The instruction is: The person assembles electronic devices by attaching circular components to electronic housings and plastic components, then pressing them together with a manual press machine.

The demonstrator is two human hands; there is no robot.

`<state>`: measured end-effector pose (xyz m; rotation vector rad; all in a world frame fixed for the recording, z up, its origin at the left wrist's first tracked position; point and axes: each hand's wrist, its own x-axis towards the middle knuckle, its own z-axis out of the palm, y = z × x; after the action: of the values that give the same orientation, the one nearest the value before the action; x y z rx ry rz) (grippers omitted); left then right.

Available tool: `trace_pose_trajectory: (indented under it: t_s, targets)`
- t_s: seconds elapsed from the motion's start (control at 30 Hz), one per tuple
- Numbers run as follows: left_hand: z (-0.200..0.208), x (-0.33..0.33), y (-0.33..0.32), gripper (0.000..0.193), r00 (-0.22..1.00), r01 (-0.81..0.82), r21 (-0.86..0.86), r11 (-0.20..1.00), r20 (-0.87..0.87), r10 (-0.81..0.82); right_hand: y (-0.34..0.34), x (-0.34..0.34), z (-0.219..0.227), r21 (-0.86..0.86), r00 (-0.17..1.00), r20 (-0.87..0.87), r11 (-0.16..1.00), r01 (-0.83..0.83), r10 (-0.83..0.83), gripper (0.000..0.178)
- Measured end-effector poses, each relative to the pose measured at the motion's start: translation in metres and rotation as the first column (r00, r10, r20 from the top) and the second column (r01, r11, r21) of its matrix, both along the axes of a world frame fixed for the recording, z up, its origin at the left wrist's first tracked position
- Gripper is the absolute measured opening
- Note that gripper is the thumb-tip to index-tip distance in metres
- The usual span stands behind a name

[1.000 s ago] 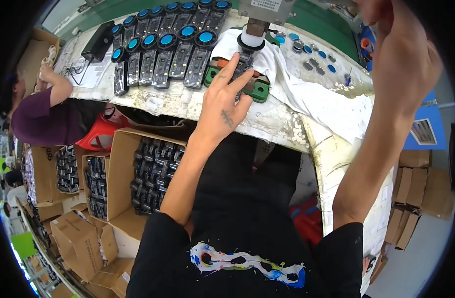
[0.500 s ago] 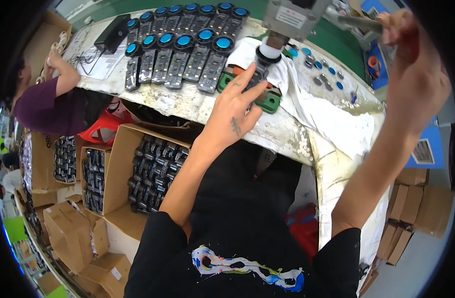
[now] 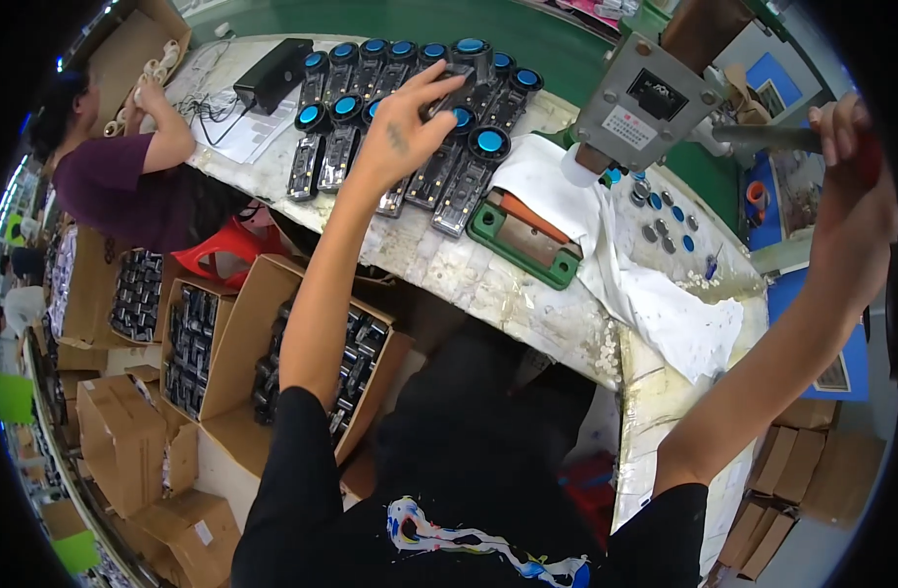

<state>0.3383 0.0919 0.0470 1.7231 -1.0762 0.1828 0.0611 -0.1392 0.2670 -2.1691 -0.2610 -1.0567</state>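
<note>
In my left hand (image 3: 405,127) is a dark, see-through handheld device with a blue round disc (image 3: 472,46), gripped between thumb and fingers above the rows of similar devices (image 3: 464,191). My right hand (image 3: 851,147) is wrapped round the end of the metal lever (image 3: 768,137) of a bench press (image 3: 640,103). Below the press's white plunger (image 3: 578,167) stands a green fixture (image 3: 523,245) with an orange strip and nothing in its slot. A white cloth (image 3: 655,304) is draped beside it.
Loose blue and silver discs (image 3: 665,220) lie right of the press. A black power adapter (image 3: 273,73) sits at the table's left. Cardboard boxes (image 3: 238,343) of dark parts stand below, near a red stool (image 3: 214,263). A co-worker in purple (image 3: 116,196) handles pale rolls at the left.
My left hand has moved from the fixture up and left, bringing the device over the rows. The plunger has risen off the fixture. My right hand stays on the lever.
</note>
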Motion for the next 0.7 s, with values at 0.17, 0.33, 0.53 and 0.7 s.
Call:
trace_pose_trajectory:
  t_s: [0.17,0.33,0.53,0.7]
  targets:
    - [-0.029,0.068,-0.059,0.049,0.974,0.122,0.045,0.991,0.185,-0.128,0.016,0.008,-0.006,0.094,0.997,0.044,0.994,0.059,-0.064,0.031]
    - [-0.038,0.069,-0.082,0.048,0.983,0.058,0.166,0.985,0.165,-0.085,0.026,0.005,-0.009,0.121,0.981,0.06,0.976,0.179,-0.187,0.03]
    - [-0.036,0.065,-0.085,0.056,0.972,0.016,0.293,0.956,0.218,-0.083,0.019,0.007,-0.01,0.071,0.995,0.082,0.996,0.054,-0.06,0.031]
    - [-0.04,0.075,-0.087,0.055,0.947,-0.034,0.316,0.948,0.313,-0.07,0.018,0.011,-0.014,-0.076,0.98,0.166,0.992,-0.1,0.112,0.031]
